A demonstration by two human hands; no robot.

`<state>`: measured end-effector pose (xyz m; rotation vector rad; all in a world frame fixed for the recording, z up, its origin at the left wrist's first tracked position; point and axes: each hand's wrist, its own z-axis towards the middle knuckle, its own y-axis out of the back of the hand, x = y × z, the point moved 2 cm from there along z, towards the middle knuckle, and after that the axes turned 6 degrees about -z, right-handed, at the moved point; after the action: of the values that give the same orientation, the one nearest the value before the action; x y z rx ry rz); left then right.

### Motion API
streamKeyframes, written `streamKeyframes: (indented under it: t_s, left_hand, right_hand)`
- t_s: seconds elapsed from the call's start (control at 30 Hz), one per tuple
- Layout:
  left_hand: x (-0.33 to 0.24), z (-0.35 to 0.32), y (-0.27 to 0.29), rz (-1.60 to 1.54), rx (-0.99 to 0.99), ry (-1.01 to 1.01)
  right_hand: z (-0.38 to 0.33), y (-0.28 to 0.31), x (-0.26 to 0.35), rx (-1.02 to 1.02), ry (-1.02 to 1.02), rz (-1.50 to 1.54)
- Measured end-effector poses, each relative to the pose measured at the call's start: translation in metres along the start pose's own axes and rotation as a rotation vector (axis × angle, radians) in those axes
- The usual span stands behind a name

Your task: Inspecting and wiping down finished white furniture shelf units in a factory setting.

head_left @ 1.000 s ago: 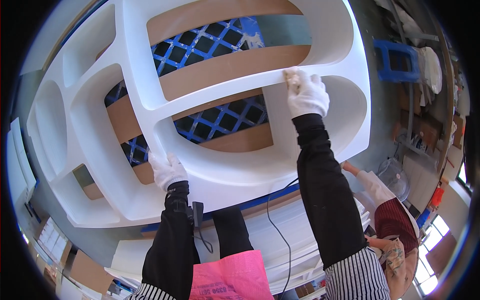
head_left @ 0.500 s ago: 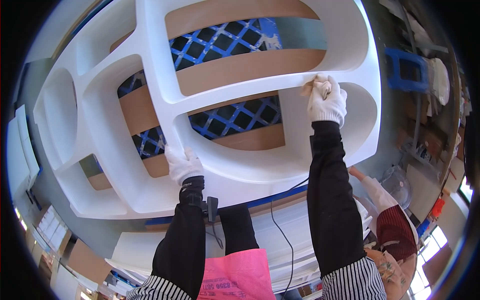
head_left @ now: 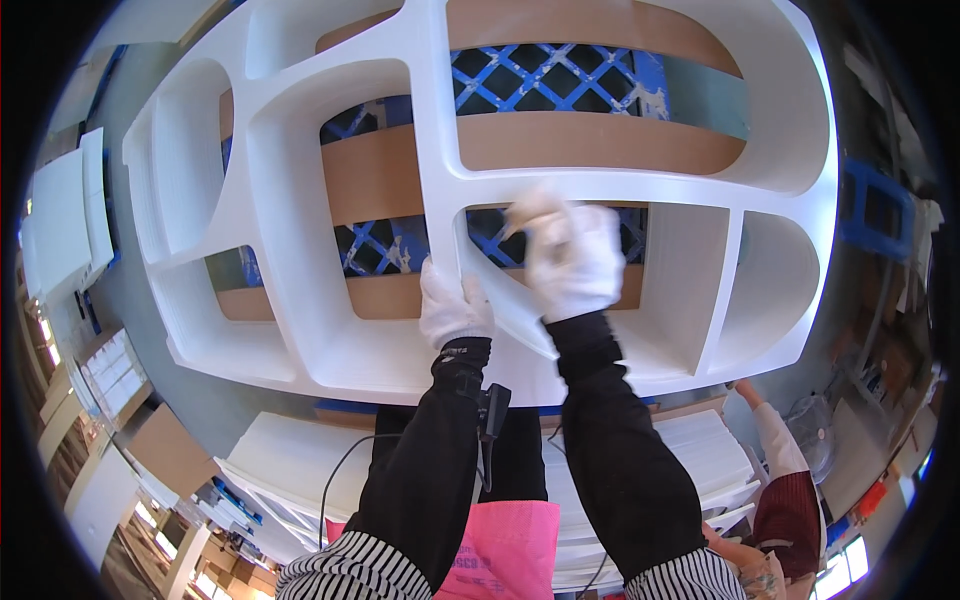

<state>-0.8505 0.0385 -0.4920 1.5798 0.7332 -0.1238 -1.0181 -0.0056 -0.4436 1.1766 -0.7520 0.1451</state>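
Note:
A big white moulded frame (head_left: 300,290) with curved openings lies flat in front of me, over brown boards (head_left: 590,140) and a blue lattice pallet (head_left: 545,75). My left hand (head_left: 455,305), in a white glove, rests with its fingers on the frame's middle rib. Just to its right, my right hand (head_left: 575,260), also gloved and blurred by motion, sits on the same rib and the cross bar. A small tan pad (head_left: 528,208) shows at its fingertips. Both black sleeves come up from the lower edge.
A stack of white panels (head_left: 290,450) lies below the frame near my legs. Another person (head_left: 785,500) bends at the lower right, one hand by the frame's edge. White panels (head_left: 65,210) stand at the left, a blue rack (head_left: 875,205) at the right, cardboard boxes (head_left: 165,450) at the lower left.
My right hand has swept left and down from the frame's right side to the middle rib, close to my left hand. The view has shifted right across the frame.

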Motion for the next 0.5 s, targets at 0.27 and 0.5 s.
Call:
streamKeyframes:
  t_s: [0.27,0.5]
  left_hand:
    - [-0.020,-0.007,-0.006,-0.024,0.050,0.054]
    - [-0.010,-0.003,0.002,-0.034,0.057,0.036]
  right_hand:
    - [0.082,-0.023,0.035,0.683,0.229,-0.598]
    - [0.077,-0.032,0.037,0.672,0.518,-0.405]
